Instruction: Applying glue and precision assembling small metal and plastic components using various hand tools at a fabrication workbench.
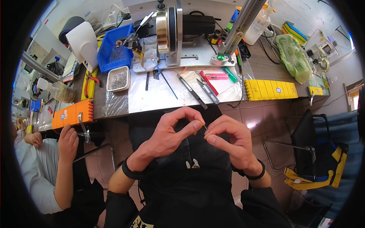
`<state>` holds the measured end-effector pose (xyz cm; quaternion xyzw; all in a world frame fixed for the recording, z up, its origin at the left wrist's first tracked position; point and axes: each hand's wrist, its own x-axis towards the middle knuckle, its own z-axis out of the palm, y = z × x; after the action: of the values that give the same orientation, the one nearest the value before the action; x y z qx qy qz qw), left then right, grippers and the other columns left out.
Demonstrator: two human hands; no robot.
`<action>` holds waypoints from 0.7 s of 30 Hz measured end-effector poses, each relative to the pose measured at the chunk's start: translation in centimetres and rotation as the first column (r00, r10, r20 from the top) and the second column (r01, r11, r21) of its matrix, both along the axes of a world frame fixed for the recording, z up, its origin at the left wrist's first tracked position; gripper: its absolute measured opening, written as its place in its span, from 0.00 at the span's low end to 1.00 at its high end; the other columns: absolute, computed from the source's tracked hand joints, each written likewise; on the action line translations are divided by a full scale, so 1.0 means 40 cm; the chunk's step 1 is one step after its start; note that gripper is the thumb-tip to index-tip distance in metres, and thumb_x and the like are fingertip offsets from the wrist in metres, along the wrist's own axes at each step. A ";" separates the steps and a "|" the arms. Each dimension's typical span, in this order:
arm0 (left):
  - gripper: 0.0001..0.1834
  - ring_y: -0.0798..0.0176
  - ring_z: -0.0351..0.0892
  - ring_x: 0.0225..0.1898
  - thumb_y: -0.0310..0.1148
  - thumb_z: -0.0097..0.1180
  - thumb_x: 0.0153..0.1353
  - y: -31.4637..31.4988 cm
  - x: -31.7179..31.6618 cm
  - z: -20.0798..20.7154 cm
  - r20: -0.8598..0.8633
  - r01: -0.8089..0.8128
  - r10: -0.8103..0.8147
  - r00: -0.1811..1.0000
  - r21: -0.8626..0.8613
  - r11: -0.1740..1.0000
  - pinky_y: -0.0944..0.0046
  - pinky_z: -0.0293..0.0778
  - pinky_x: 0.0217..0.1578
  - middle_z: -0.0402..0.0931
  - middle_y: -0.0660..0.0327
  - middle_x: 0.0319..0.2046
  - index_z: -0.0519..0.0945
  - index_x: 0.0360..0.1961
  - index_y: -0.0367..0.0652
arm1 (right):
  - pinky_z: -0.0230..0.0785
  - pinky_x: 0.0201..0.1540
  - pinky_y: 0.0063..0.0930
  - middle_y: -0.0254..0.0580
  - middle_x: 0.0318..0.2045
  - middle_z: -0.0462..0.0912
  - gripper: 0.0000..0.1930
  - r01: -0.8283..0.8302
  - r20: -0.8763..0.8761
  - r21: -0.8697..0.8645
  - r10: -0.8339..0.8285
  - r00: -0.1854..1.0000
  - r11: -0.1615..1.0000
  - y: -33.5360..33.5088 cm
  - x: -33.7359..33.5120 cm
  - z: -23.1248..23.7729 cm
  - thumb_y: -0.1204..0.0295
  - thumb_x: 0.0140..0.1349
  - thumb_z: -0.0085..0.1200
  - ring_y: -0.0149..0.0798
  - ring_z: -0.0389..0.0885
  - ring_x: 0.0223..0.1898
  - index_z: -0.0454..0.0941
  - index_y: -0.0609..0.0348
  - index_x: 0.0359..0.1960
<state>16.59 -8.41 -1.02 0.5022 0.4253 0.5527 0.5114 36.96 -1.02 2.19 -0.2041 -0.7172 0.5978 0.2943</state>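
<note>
Left hand (171,131) and right hand (232,138): over the lap, fingertips pinching a fine wire (205,127) between them; likely light, springy, easily bent, best held near its ends. Worktop (152,97) beyond: snips (207,89), tweezers (191,91), orange case (72,113)

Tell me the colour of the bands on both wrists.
Black, on the left wrist band and right wrist band; the head view shows them.

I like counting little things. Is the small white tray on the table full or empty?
Not empty. The white tray holds a grey heap of tiny metal-looking pieces covering much of its bottom, well below the rim. What they are is too small to tell.
</note>
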 end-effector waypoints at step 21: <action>0.06 0.68 0.76 0.40 0.28 0.59 0.68 -0.004 0.005 -0.005 -0.128 -0.097 0.101 0.987 0.039 0.995 0.66 0.72 0.43 0.79 0.62 0.37 0.80 0.42 0.39 | 0.68 0.58 0.31 0.44 0.50 0.84 0.07 0.241 0.049 -0.100 -0.237 0.970 0.965 -0.031 -0.009 -0.008 0.75 0.60 0.65 0.39 0.79 0.54 0.87 0.60 0.40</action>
<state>16.78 -8.56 -1.23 0.5236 0.4729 0.5504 0.4465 36.58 -2.26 1.85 -0.3153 -0.6603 0.5909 0.3398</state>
